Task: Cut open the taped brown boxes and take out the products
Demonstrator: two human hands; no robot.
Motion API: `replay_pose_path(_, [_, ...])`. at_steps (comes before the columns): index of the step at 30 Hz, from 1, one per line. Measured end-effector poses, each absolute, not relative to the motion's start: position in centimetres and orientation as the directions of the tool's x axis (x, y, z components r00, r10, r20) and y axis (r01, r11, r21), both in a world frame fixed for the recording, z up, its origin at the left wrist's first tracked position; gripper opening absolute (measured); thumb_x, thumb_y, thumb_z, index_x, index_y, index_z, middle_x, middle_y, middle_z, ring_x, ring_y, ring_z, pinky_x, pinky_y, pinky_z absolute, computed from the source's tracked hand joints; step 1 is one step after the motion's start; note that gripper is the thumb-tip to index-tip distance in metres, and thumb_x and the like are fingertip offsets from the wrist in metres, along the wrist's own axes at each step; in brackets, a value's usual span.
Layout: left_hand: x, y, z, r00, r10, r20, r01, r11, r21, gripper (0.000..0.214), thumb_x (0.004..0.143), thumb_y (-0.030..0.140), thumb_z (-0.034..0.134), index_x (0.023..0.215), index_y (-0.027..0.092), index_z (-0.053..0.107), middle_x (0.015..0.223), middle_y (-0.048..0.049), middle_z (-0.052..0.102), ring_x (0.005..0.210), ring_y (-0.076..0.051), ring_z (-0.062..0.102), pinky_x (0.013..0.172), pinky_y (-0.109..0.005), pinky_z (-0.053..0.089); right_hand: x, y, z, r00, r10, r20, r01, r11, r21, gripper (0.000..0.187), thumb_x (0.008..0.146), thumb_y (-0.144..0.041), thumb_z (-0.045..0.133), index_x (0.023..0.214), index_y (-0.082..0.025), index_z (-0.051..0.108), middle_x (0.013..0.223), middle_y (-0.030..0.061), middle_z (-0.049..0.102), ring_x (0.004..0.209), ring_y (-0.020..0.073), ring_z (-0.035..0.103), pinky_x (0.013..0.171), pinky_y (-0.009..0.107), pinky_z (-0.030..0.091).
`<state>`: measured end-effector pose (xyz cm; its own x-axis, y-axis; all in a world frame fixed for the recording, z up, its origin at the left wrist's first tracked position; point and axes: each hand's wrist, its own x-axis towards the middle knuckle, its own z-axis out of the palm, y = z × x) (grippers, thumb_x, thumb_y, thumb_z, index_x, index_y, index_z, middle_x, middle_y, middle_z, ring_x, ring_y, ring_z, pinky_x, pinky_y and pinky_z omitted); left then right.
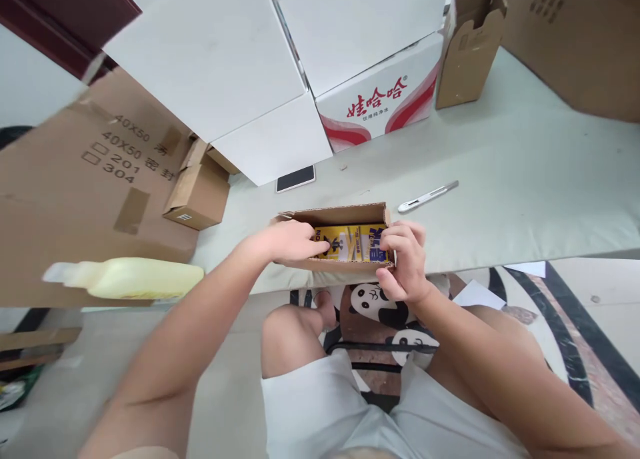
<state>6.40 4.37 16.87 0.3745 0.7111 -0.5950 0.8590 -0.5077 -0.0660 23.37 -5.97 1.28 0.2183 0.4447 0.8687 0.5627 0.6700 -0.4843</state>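
A small open cardboard box (pixel 345 214) sits at the near edge of the pale green table (pixel 525 179). Inside it lies a yellow and blue printed pack (pixel 357 240). My left hand (pixel 293 240) reaches in from the left, fingers curled over the box's near wall and touching the pack. My right hand (pixel 406 258) is curled over the box's right near corner, fingers pressed on the pack's right end.
A utility knife (pixel 427 196) lies just behind the box on the right. A phone (pixel 295 178) lies face down near stacked white cartons (pixel 280 79). Brown boxes stand at left (pixel 199 189) and back right (pixel 470 46). A yellowish bottle (pixel 130 278) lies at left.
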Motion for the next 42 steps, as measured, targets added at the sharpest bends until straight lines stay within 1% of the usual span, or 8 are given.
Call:
replay_pose_path(3, [7.5,6.0,15.9,0.242,0.725,-0.645,0.862,-0.466,-0.199,0.048,0.086,0.060,0.056,0.079,0.017,0.078,0.096,-0.0172,0.081,0.089,-0.033,0.074,0.078,-0.038,0.053,23.2,-6.0,1.1,0.219,0.444,0.869,0.575,0.661,-0.483,0.025,0.085,-0.037,0.052,0.109,-0.028,0.051,0.092,0.0051,0.061,0.095,0.0279,0.054,0.088,0.047,0.040])
replay_pose_path(7, [7.7,5.9,15.2,0.195,0.746,-0.637,0.884,-0.414,-0.215,0.053,0.083,0.062,0.057,0.091,0.014,0.079,0.110,-0.0213,0.081,0.102,-0.037,0.075,0.082,-0.039,0.055,23.2,-6.0,1.1,0.209,0.460,0.863,0.595,0.641,-0.486,0.025,0.086,-0.039,0.051,0.108,-0.028,0.050,0.094,0.0057,0.061,0.096,0.0278,0.055,0.088,0.048,0.041])
replay_pose_path(13, [6.1,5.8,13.5,0.074,0.779,-0.623,0.985,0.039,0.166,0.034,0.086,0.048,0.056,0.093,0.018,0.071,0.102,-0.0150,0.081,0.088,-0.027,0.078,0.069,-0.031,0.058,23.2,-5.9,1.4,0.227,0.469,0.854,0.551,0.661,-0.510,0.022,0.085,-0.036,0.053,0.105,-0.027,0.053,0.094,0.0057,0.062,0.097,0.0274,0.054,0.088,0.047,0.040])
replay_pose_path(15, [5.7,6.1,13.1,0.047,0.784,-0.619,0.975,0.100,0.200,0.026,0.085,0.044,0.059,0.088,0.020,0.068,0.094,-0.0122,0.081,0.083,-0.024,0.077,0.065,-0.029,0.057,23.1,-5.9,1.4,0.231,0.473,0.850,0.542,0.663,-0.516,0.021,0.085,-0.036,0.053,0.104,-0.026,0.054,0.093,0.0057,0.062,0.097,0.0273,0.053,0.088,0.047,0.040])
replay_pose_path(21, [5.9,6.7,12.6,0.058,0.787,-0.614,0.997,-0.016,0.074,0.023,0.080,0.034,0.069,0.066,0.020,0.058,0.066,-0.0065,0.070,0.059,-0.018,0.062,0.053,-0.027,0.043,23.0,-5.6,1.2,0.258,0.480,0.839,0.525,0.660,-0.538,0.022,0.084,-0.034,0.054,0.104,-0.026,0.056,0.091,0.0053,0.061,0.099,0.0274,0.053,0.088,0.047,0.040])
replay_pose_path(26, [6.0,6.4,13.1,0.038,0.756,-0.654,0.997,-0.077,-0.032,0.020,0.085,0.035,0.062,0.072,0.020,0.062,0.074,-0.0073,0.074,0.064,-0.019,0.065,0.060,-0.028,0.046,22.9,-5.6,1.1,0.261,0.457,0.850,0.536,0.664,-0.521,0.023,0.083,-0.032,0.053,0.105,-0.026,0.053,0.093,0.0054,0.061,0.098,0.0274,0.053,0.088,0.047,0.040])
replay_pose_path(33, [6.1,6.6,13.4,0.024,0.724,-0.690,0.960,-0.209,-0.186,0.022,0.058,0.018,0.074,0.049,0.020,0.054,0.057,-0.0070,0.061,0.084,-0.033,0.068,0.078,-0.035,0.048,22.8,-5.8,1.2,0.235,0.462,0.855,0.518,0.685,-0.513,0.024,0.083,-0.030,0.054,0.107,-0.026,0.051,0.094,0.0053,0.061,0.098,0.0267,0.054,0.088,0.046,0.040])
replay_pose_path(42, [6.2,5.1,14.1,0.027,0.663,-0.748,0.999,0.013,0.047,0.014,0.075,0.027,0.062,0.064,0.021,0.057,0.067,-0.0032,0.065,0.064,-0.018,0.060,0.059,-0.029,0.044,22.8,-5.6,1.2,0.233,0.467,0.853,0.503,0.692,-0.517,0.025,0.083,-0.030,0.054,0.108,-0.026,0.054,0.096,0.0059,0.060,0.099,0.0272,0.053,0.090,0.047,0.042])
